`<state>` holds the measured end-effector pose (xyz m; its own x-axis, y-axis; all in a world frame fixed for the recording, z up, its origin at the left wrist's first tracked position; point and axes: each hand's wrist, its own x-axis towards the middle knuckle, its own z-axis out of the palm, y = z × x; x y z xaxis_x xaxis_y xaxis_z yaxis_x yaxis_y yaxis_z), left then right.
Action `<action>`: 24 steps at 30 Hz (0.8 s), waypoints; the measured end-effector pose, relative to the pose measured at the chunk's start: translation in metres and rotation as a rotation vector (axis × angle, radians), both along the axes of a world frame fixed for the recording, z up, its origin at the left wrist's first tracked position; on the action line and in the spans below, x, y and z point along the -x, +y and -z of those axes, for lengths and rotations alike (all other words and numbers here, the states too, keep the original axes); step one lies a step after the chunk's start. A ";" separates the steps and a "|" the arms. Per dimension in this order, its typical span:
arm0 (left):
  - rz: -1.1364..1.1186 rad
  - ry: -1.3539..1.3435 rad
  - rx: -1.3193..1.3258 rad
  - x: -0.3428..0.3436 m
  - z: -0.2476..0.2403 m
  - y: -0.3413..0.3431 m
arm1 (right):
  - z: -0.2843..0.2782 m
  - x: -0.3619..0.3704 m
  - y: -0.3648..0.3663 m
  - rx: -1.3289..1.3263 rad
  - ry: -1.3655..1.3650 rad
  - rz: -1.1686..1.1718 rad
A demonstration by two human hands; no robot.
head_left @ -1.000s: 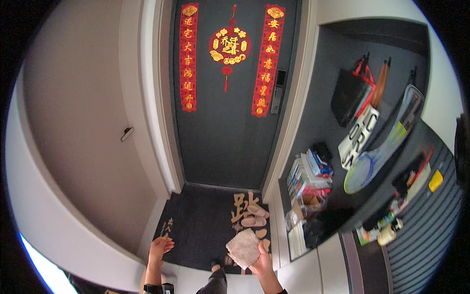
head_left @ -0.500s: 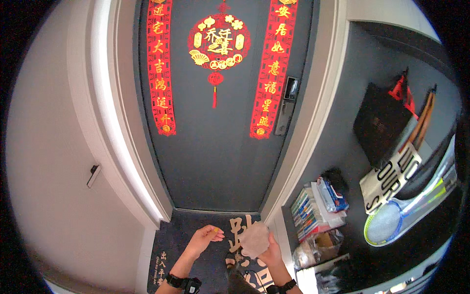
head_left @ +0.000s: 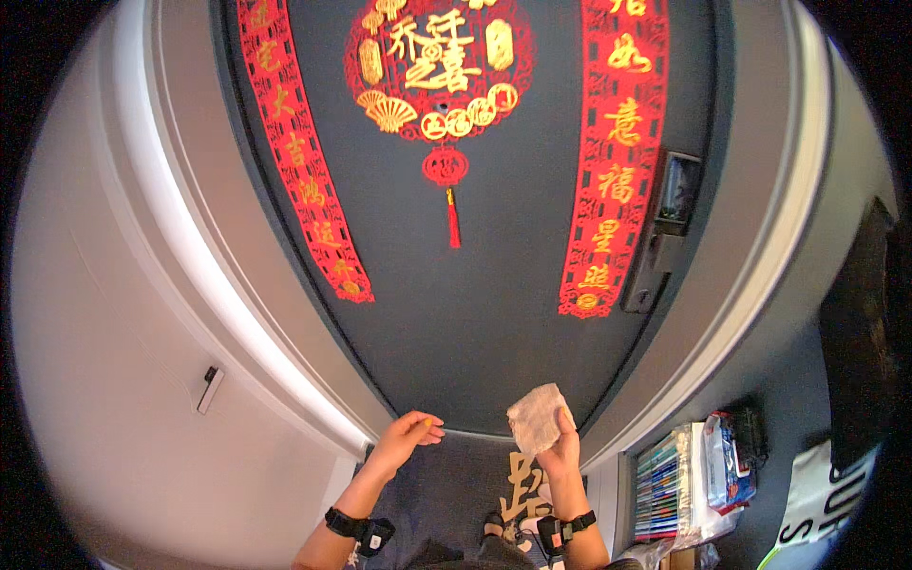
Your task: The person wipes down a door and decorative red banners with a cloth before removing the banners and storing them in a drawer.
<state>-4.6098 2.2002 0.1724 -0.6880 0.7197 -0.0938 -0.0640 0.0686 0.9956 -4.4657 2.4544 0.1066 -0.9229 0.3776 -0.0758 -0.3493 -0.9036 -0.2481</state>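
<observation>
A folded, roughly square, pale beige-grey cloth [head_left: 537, 419] with a matte surface is sitting in the right hand [head_left: 562, 450], whose thumb is pressing its face while the other fingers are hiding behind. The left hand [head_left: 404, 445] is reaching inward, well apart from the cloth, its fingers bending together; whether they are pinching something yellow, I cannot tell. Beyond, a smooth dark-grey door [head_left: 475, 332] is bearing lacy red-and-gold strips [head_left: 619, 142].

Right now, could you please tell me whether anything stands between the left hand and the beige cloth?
Nothing visible does; an open gap separates the left hand from the beige cloth in the right hand.
</observation>
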 end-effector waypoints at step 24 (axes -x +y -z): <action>-0.847 1.251 -0.112 0.281 -0.140 0.242 | -0.138 0.181 0.038 -1.063 -0.377 0.428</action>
